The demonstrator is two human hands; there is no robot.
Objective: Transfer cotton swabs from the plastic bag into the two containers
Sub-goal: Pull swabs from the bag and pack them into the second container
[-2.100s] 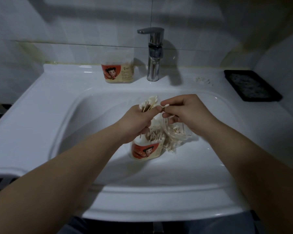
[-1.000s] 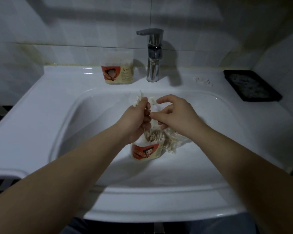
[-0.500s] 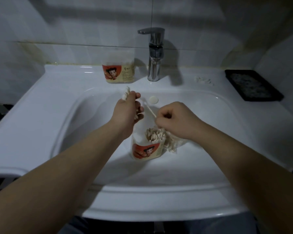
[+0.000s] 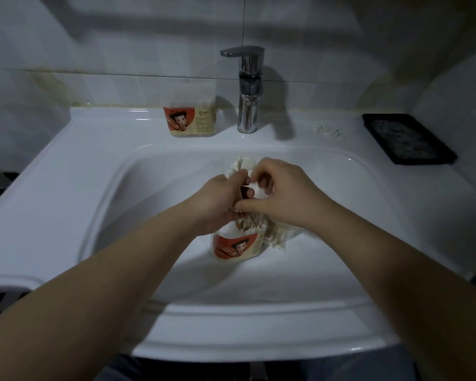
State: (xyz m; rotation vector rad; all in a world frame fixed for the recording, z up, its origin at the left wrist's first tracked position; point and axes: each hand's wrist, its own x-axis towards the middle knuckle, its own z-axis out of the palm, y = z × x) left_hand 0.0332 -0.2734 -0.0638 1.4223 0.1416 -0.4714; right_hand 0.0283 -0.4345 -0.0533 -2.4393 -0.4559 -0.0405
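Cotton swabs (image 4: pixel 249 225) pack the near container (image 4: pixel 235 247) in the sink (image 4: pixel 66 188), with the plastic bag (image 4: pixel 279 237) touching it. Above, fingers of the left hand (image 4: pixel 217 199) clench a swab bundle (image 4: pixel 239 166); those of the right hand (image 4: pixel 286 193) pinch it, likely aligning it for upright insertion. Farther back, the second container (image 4: pixel 190 116) sits by the faucet (image 4: pixel 249 89).

I can read no words or numbers here. The near container (image 4: pixel 235 247), standing in the sink (image 4: pixel 327 270), carries a label with a cartoon face on red-orange beside a cream band; any print on it is too blurred to make out. The far container (image 4: pixel 193 121), left of the tap (image 4: pixel 248 86), bears the same label, with a small badge and lines of fine print on its cream side, illegible.
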